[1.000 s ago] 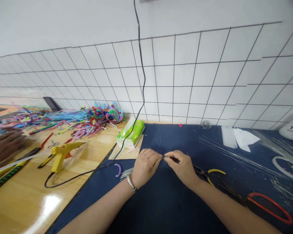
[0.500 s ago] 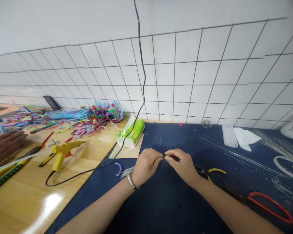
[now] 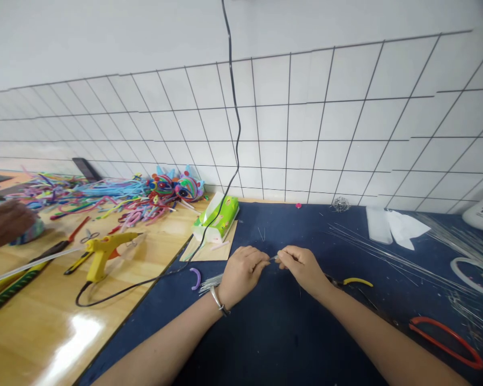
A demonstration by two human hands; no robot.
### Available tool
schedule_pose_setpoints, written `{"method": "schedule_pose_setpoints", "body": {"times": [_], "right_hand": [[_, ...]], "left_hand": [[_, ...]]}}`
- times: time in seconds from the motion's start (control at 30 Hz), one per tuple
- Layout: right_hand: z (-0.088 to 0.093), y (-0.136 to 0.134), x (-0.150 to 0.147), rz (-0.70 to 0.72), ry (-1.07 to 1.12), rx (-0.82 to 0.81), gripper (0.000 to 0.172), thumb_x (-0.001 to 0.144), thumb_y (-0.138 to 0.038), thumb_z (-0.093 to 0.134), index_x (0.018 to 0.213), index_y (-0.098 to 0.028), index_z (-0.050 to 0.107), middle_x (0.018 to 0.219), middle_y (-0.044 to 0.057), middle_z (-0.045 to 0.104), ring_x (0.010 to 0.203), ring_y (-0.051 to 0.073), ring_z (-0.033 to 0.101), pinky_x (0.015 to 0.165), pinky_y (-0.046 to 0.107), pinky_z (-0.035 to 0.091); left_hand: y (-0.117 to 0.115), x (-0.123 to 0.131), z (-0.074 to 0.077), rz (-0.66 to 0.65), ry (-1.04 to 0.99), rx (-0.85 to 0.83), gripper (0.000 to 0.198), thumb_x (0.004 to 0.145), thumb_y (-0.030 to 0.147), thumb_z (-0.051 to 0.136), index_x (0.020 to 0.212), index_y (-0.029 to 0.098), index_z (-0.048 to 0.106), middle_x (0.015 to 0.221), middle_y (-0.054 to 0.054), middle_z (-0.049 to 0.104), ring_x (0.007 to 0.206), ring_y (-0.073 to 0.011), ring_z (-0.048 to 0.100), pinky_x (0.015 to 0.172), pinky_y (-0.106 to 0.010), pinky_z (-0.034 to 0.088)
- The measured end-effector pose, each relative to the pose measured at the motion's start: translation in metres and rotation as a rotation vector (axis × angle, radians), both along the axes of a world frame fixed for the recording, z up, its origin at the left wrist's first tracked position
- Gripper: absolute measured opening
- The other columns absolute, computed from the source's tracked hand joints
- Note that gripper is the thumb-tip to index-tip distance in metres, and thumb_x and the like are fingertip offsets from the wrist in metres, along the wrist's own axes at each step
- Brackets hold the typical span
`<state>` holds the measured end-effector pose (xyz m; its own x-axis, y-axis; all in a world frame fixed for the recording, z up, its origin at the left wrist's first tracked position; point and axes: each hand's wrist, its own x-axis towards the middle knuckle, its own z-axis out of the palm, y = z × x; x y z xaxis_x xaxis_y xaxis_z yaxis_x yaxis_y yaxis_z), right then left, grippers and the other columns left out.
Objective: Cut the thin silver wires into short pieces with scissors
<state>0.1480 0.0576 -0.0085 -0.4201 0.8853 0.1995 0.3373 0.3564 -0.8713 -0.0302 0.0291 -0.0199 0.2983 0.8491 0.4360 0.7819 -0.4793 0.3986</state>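
Note:
Over the dark blue mat [image 3: 265, 332], my left hand [image 3: 243, 273] pinches one end of a short thin wire [image 3: 273, 258]. My right hand [image 3: 304, 269] has its thumb and fingers closed on the other end, so the wire spans the small gap between them. A silver bracelet [image 3: 218, 300] is on my left wrist. Cut wires [image 3: 211, 284] lie beside my left hand, partly hidden by it. Yellow-handled pliers [image 3: 357, 281] rest to the right of my right wrist, partly covered by the forearm.
A black cord [image 3: 238, 134] hangs down to a yellow glue gun [image 3: 101, 254]. Tissues [image 3: 222, 217] stand behind my left hand. Red-handled scissors [image 3: 446, 340] and long wires [image 3: 386, 254] lie right. Another person's hand [image 3: 8, 222] is at far left, near colourful pipe cleaners [image 3: 108, 188].
My right hand has shifted slightly right, widening the gap between my hands. At far left the other person's hand has lifted, and a bluish bundle shows beneath it.

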Motion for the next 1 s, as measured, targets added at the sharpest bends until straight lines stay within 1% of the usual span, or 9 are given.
{"method": "schedule_pose_setpoints", "body": {"times": [0.17,0.27,0.37,0.47,0.6,0.67,0.73,0.87,1.0], "right_hand": [[-0.001,0.001,-0.001,0.023,-0.006,-0.017,0.029,0.086,-0.028,0.037,0.069,-0.016,0.056,0.065,0.000,0.058,0.063,0.011,0.054,0.059,0.021,0.036],[0.002,0.000,0.000,0.021,-0.059,0.040,0.028,0.086,-0.026,0.036,0.067,-0.016,0.054,0.062,-0.002,0.055,0.059,0.010,0.050,0.057,0.021,0.034],[0.006,0.001,0.001,0.020,-0.100,0.094,0.027,0.084,-0.024,0.036,0.063,-0.016,0.050,0.058,-0.003,0.048,0.056,0.009,0.044,0.055,0.021,0.031],[0.012,0.005,0.004,0.032,-0.115,0.105,0.026,0.082,-0.023,0.038,0.059,-0.016,0.045,0.056,-0.004,0.042,0.054,0.009,0.039,0.053,0.021,0.029],[0.018,0.010,0.009,0.083,-0.166,0.111,0.027,0.079,-0.023,0.041,0.054,-0.017,0.036,0.053,-0.006,0.034,0.052,0.007,0.034,0.049,0.020,0.026],[0.022,0.013,0.011,0.117,-0.209,0.105,0.027,0.078,-0.023,0.040,0.053,-0.017,0.035,0.053,-0.006,0.033,0.051,0.007,0.033,0.048,0.020,0.025],[0.025,0.014,0.014,0.153,-0.252,0.081,0.025,0.077,-0.023,0.040,0.053,-0.017,0.036,0.053,-0.006,0.035,0.051,0.007,0.034,0.048,0.020,0.025],[0.031,0.016,0.020,0.213,-0.315,0.032,0.026,0.076,-0.025,0.040,0.051,-0.017,0.038,0.052,-0.005,0.038,0.050,0.007,0.034,0.046,0.020,0.024],[0.034,0.017,0.023,0.240,-0.328,0.003,0.026,0.074,-0.026,0.042,0.050,-0.016,0.039,0.052,-0.005,0.038,0.049,0.007,0.032,0.046,0.020,0.024]], "left_hand": [[0.000,0.002,0.001,-0.002,-0.194,-0.127,0.010,0.079,0.020,0.052,0.079,0.019,0.063,0.079,-0.002,0.063,0.078,-0.0150,0.054,0.074,-0.027,0.038],[0.000,0.004,-0.001,-0.004,-0.345,-0.233,0.008,0.076,0.021,0.056,0.075,0.018,0.063,0.076,-0.002,0.062,0.075,-0.0141,0.054,0.071,-0.025,0.038],[-0.001,0.007,-0.003,-0.004,-0.551,-0.426,0.009,0.074,0.024,0.059,0.071,0.015,0.061,0.067,0.000,0.058,0.064,-0.0115,0.051,0.061,-0.023,0.038],[-0.005,0.012,-0.005,-0.064,-0.802,-0.621,0.013,0.072,0.026,0.062,0.071,0.013,0.059,0.063,0.001,0.055,0.058,-0.0088,0.047,0.057,-0.021,0.036],[-0.013,0.020,-0.005,-0.137,-1.097,-0.848,0.016,0.072,0.026,0.063,0.075,0.012,0.058,0.069,-0.003,0.058,0.060,-0.0085,0.049,0.054,-0.019,0.035],[-0.017,0.023,-0.005,-0.171,-1.237,-0.971,0.015,0.073,0.025,0.063,0.076,0.012,0.056,0.072,-0.004,0.057,0.059,-0.0079,0.049,0.052,-0.019,0.034],[-0.021,0.026,-0.005,-0.208,-1.350,-1.074,0.013,0.073,0.023,0.062,0.077,0.012,0.055,0.073,-0.003,0.056,0.059,-0.0074,0.049,0.051,-0.018,0.034],[-0.025,0.030,-0.005,-0.258,-1.467,-1.226,0.011,0.075,0.022,0.061,0.078,0.013,0.055,0.073,-0.003,0.055,0.061,-0.0080,0.051,0.051,-0.018,0.033],[-0.025,0.034,-0.005,-0.273,-1.525,-1.296,0.012,0.076,0.025,0.059,0.077,0.013,0.055,0.073,-0.004,0.055,0.061,-0.0091,0.051,0.050,-0.019,0.033]]}}
